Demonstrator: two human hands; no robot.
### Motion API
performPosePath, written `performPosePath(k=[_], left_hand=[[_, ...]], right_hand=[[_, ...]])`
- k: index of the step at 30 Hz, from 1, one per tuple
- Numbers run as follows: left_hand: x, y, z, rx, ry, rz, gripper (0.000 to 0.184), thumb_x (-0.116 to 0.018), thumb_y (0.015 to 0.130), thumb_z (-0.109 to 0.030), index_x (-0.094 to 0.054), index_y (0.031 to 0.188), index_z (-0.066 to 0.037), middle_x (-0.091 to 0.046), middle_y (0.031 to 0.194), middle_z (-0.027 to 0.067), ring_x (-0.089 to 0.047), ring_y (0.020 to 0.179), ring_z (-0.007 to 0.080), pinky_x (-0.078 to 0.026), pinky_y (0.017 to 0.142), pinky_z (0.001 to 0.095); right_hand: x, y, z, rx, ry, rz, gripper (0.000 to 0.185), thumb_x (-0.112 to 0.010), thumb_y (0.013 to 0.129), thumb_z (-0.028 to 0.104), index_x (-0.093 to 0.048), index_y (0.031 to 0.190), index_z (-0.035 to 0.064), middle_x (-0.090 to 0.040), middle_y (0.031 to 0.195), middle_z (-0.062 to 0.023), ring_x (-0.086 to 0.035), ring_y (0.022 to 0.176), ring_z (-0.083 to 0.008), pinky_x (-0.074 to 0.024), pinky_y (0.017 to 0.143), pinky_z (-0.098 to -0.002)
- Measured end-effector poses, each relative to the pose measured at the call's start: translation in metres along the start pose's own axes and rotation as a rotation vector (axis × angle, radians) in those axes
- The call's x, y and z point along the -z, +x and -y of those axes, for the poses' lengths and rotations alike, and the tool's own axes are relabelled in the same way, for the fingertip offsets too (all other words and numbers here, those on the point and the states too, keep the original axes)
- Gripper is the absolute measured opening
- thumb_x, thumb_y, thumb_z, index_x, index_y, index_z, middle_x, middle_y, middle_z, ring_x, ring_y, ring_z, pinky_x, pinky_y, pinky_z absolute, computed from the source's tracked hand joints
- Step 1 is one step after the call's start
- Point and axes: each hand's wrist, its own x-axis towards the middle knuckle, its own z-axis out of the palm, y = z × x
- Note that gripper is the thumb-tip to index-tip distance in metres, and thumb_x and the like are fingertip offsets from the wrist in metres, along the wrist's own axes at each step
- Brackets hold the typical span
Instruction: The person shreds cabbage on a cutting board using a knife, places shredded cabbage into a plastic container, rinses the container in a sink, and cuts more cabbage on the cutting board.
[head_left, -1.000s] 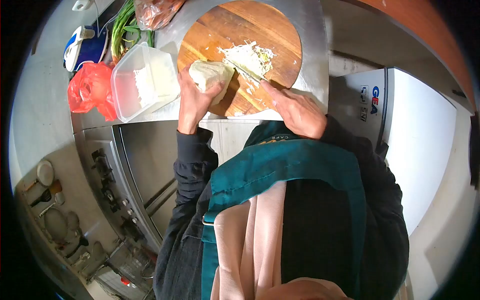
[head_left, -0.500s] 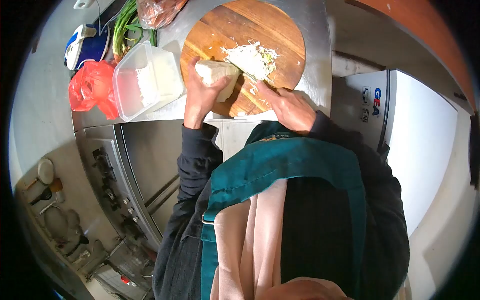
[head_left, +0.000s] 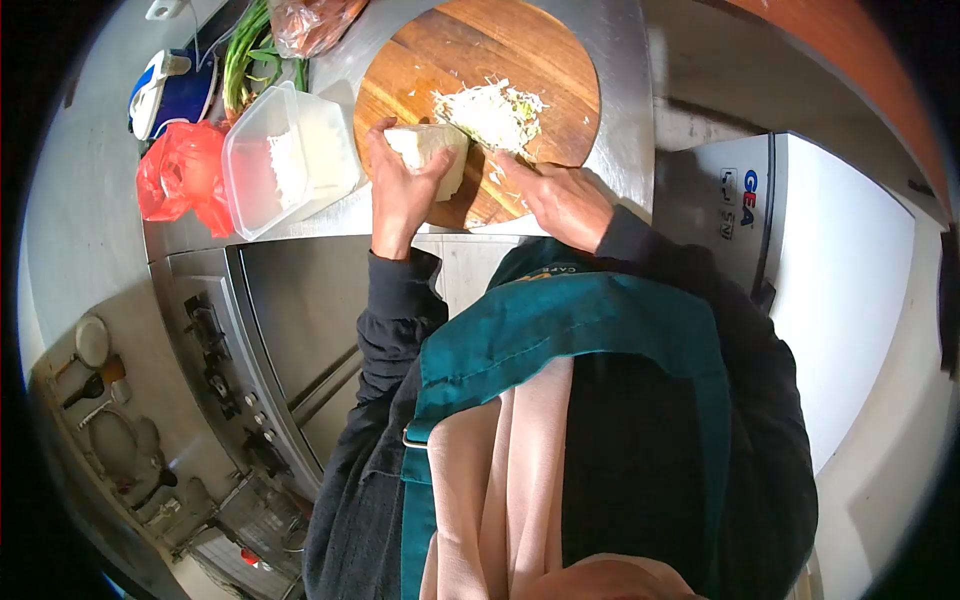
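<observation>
On the round wooden cutting board lies a pale block of cabbage with a flat cut face. My left hand grips it from the left, thumb in front and fingers behind. My right hand is closed around a knife, its handle mostly hidden under the fingers. Only a thin dark strip of the knife blade shows, right against the cabbage's cut side. A heap of shredded cabbage rests just beyond the blade, and stray shreds lie near my right fingers.
Left of the board stands a clear plastic container with white pieces inside. Beside it are a red plastic bag, green onions, a bag of orange-brown food and a blue-and-white object. A white fridge stands at right.
The whole counter view has shifted slightly left and up. The right hand and knife have moved a little against the cabbage, while the left hand keeps its hold.
</observation>
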Motion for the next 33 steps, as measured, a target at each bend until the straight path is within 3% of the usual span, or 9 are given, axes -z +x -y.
performPosePath(k=[3, 7, 8, 12, 18, 20, 25, 27, 33], left_hand=[[0.002, 0.001, -0.001, -0.015, -0.009, -0.011, 0.071, -0.074, 0.069, -0.019, -0.034, 0.123, 0.003, -0.051, 0.111, 0.0238, -0.054, 0.104, 0.0324, -0.043, 0.09, 0.0364], [0.0, 0.001, 0.003, 0.036, -0.084, 0.005, 0.071, -0.074, 0.069, -0.018, -0.034, 0.124, 0.003, -0.051, 0.111, 0.0242, -0.054, 0.104, 0.0326, -0.043, 0.09, 0.0371], [0.0, 0.001, 0.001, 0.037, -0.088, 0.0, 0.071, -0.074, 0.069, -0.018, -0.034, 0.124, 0.003, -0.051, 0.111, 0.0242, -0.054, 0.104, 0.0326, -0.043, 0.09, 0.0371], [0.001, 0.002, 0.003, -0.048, 0.001, -0.001, 0.071, -0.074, 0.073, -0.018, -0.03, 0.124, 0.003, -0.049, 0.112, 0.0215, -0.055, 0.101, 0.027, -0.049, 0.083, 0.0338], [0.0, 0.002, 0.004, -0.113, 0.113, -0.037, 0.072, -0.075, 0.071, -0.019, -0.032, 0.123, 0.004, -0.049, 0.111, 0.021, -0.056, 0.099, 0.0267, -0.048, 0.082, 0.0347], [0.001, 0.005, 0.003, -0.118, 0.104, -0.045, 0.071, -0.076, 0.071, -0.02, -0.032, 0.122, 0.004, -0.049, 0.11, 0.021, -0.056, 0.099, 0.0271, -0.048, 0.082, 0.0349], [0.001, 0.001, 0.002, -0.066, -0.002, -0.022, 0.069, -0.076, 0.07, -0.019, -0.034, 0.12, 0.003, -0.05, 0.108, 0.0204, -0.056, 0.096, 0.0268, -0.048, 0.081, 0.0337], [0.001, 0.002, 0.0, -0.05, 0.015, -0.035, 0.069, -0.076, 0.069, -0.02, -0.036, 0.12, 0.004, -0.051, 0.108, 0.0222, -0.056, 0.1, 0.0294, -0.046, 0.084, 0.0352], [0.0, 0.002, -0.001, -0.034, -0.004, -0.043, 0.07, -0.076, 0.067, -0.024, -0.038, 0.119, 0.004, -0.052, 0.108, 0.0248, -0.055, 0.103, 0.0348, -0.044, 0.088, 0.0387]], right_hand=[[-0.001, -0.009, -0.005, 0.099, 0.029, -0.057, 0.046, -0.049, 0.087, 0.006, -0.044, 0.132, 0.0057, -0.06, 0.083, -0.0259, -0.06, 0.078, -0.0408, -0.048, 0.067, -0.0462], [0.017, -0.025, -0.001, -0.009, 0.102, -0.036, 0.042, -0.047, 0.089, 0.006, -0.047, 0.13, 0.005, -0.061, 0.1, -0.0251, -0.061, 0.084, -0.0406, -0.049, 0.073, -0.0435], [0.02, -0.024, 0.002, 0.064, 0.163, -0.092, 0.048, -0.047, 0.083, 0.003, -0.044, 0.131, 0.0019, -0.061, 0.092, -0.0268, -0.061, 0.083, -0.0412, -0.0489, 0.073, -0.0454], [0.027, -0.021, 0.012, 0.142, 0.112, -0.086, 0.048, -0.046, 0.083, 0.003, -0.043, 0.131, 0.0005, -0.061, 0.095, -0.0272, -0.061, 0.082, -0.0409, -0.0487, 0.073, -0.0448], [0.001, 0.0, 0.002, 0.101, 0.108, -0.069, 0.044, -0.046, 0.085, 0.007, -0.046, 0.13, 0.0023, -0.062, 0.092, -0.0278, -0.062, 0.083, -0.0392, -0.0479, 0.073, -0.0448], [-0.007, 0.005, -0.003, 0.086, 0.155, -0.067, 0.042, -0.046, 0.089, 0.006, -0.045, 0.132, 0.0053, -0.06, 0.103, -0.0256, -0.06, 0.09, -0.0399, -0.0483, 0.078, -0.0409], [0.014, -0.02, 0.002, -0.08, 0.043, 0.074, 0.041, -0.047, 0.089, 0.005, -0.047, 0.13, 0.0062, -0.059, 0.108, -0.0254, -0.061, 0.092, -0.0385, -0.0494, 0.078, -0.0398], [0.021, -0.023, 0.006, 0.126, 0.112, -0.096, 0.046, -0.042, 0.088, 0.009, -0.039, 0.133, 0.0037, -0.062, 0.098, -0.025, -0.061, 0.089, -0.0373, -0.0486, 0.077, -0.0428], [0.018, -0.014, 0.013, 0.147, 0.078, -0.102, 0.046, -0.043, 0.088, 0.008, -0.041, 0.133, 0.0029, -0.061, 0.097, -0.0246, -0.061, 0.087, -0.0371, -0.0479, 0.074, -0.0442]])
